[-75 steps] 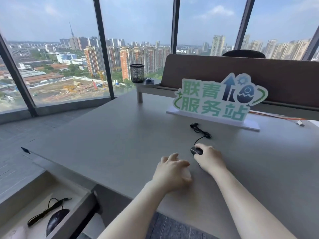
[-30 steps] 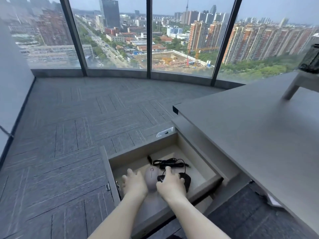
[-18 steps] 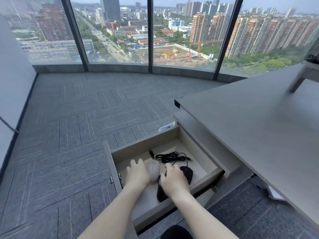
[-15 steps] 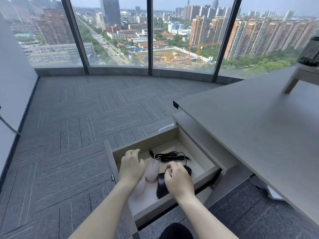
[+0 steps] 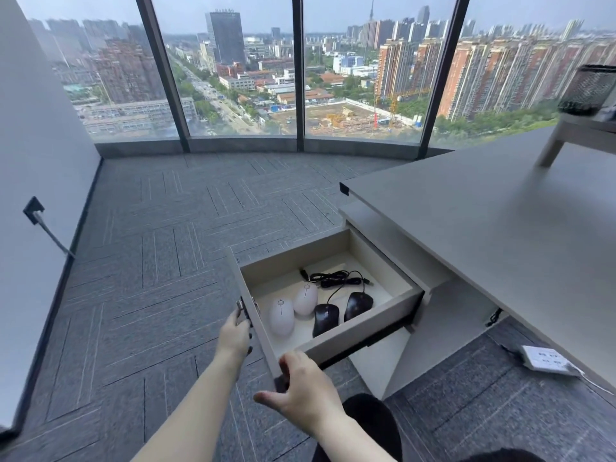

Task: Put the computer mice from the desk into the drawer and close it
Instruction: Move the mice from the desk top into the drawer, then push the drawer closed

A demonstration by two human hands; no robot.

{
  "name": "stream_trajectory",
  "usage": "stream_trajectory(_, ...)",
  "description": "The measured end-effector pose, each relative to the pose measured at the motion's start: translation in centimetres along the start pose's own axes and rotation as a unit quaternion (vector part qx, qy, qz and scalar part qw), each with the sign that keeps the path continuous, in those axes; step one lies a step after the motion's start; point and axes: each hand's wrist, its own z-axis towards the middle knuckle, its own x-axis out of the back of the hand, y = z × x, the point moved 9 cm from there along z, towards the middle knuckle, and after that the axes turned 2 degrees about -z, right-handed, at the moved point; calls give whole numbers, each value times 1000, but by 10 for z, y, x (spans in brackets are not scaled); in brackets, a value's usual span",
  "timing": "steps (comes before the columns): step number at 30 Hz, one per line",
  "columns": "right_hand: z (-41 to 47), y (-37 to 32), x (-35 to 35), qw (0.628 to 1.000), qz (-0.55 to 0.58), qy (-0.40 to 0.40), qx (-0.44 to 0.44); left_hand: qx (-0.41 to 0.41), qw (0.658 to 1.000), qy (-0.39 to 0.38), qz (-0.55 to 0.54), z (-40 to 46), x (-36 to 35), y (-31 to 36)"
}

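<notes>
The grey worktop (image 5: 500,221) stood to your right, and a black mesh cup (image 5: 588,90) sat on a small raised shelf (image 5: 580,128) at its far end. A white power strip (image 5: 545,358) lay on the carpet floor (image 5: 150,261) under the worktop. Big windows (image 5: 233,71) showed the city beyond.

The drawer (image 5: 360,341) stuck out from under the worktop, wide open. Nothing lay across its top or in front of it. Inside, two white mice (image 5: 293,306) lay side by side near the left, and two black mice (image 5: 340,311) lay just beside them on the right. Their black cords (image 5: 336,280) were bunched up at the back of the drawer.

Your left hand (image 5: 235,335) was on the outside of the drawer front, up by its top edge, with the fingers (image 5: 241,318) bent against the panel. Your right hand (image 5: 303,391) was at the near corner of the drawer, thumb up on the edge and the fingers spread loosely. Neither hand held a mouse. The mice were down in the drawer, apart from both hands.
</notes>
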Motion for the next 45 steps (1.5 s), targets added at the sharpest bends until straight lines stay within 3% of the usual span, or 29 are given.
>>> stream_trajectory(9,-1,26,25,996,6,83,-41,-3,996,-53,-65,-10,-42,7)
stream_trajectory(14,2,71,56,986,25,126,-105,14,990,-124,-68,-5,-96,19)
stream_trajectory(23,-5,153,124,936,109,245,-226,11,975,-216,-56,-2,-205,41)
stream_trajectory(28,-3,189,149,906,126,306,-265,24,969,-227,-92,-2,-252,48)
stream_trajectory(33,2,215,167,887,156,320,-296,44,962,-244,-114,0,-287,51)
stream_trajectory(45,13,246,192,882,169,334,-286,81,951,-266,-135,6,-331,57)
